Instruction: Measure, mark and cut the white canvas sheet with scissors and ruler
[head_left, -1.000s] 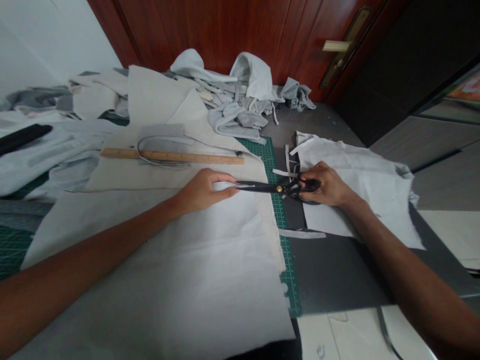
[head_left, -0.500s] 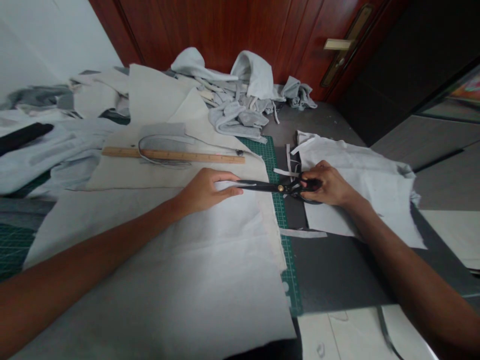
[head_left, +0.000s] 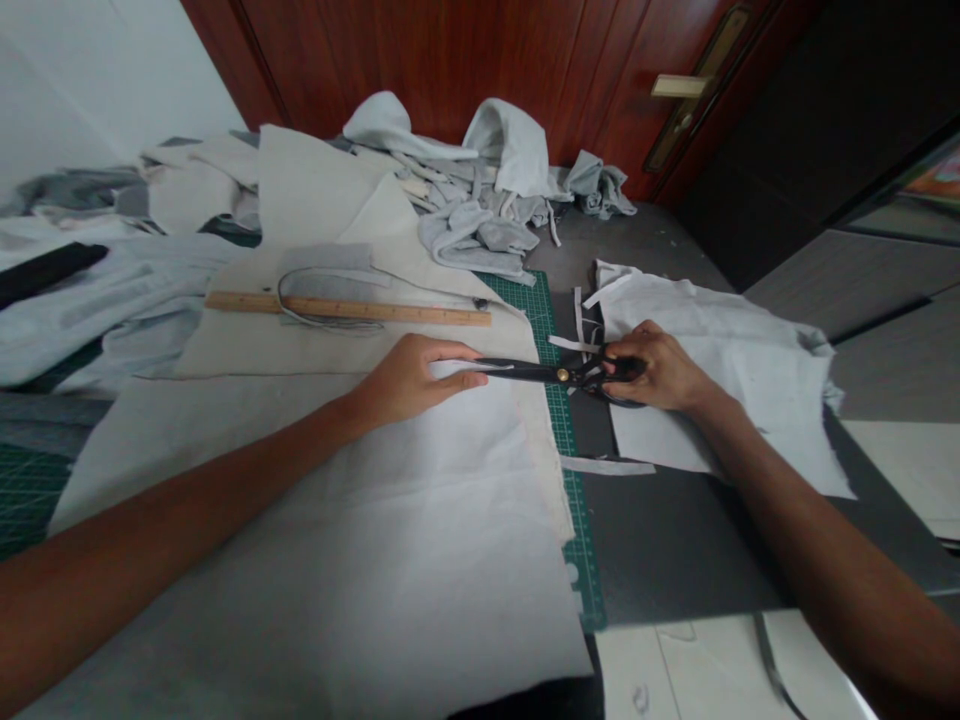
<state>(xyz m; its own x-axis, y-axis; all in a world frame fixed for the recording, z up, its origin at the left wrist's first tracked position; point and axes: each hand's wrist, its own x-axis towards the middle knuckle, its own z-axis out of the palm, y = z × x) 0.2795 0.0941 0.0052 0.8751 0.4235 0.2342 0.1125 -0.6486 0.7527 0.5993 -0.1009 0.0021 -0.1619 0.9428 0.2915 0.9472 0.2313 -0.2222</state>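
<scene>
Two hands meet at the cloth's edge: the right hand (head_left: 652, 370) grips the handles of black tailor's shears (head_left: 540, 372), whose blades reach left across a green cutting mat (head_left: 559, 440) to just beside the open left hand (head_left: 409, 382), flat on white cloth (head_left: 322, 570). A wooden ruler (head_left: 349, 310) lies beyond that left grip.

Black tailor's shears (head_left: 559, 374), green grid cutting mat (head_left: 559, 430), off-white linen (head_left: 360, 530).
</scene>
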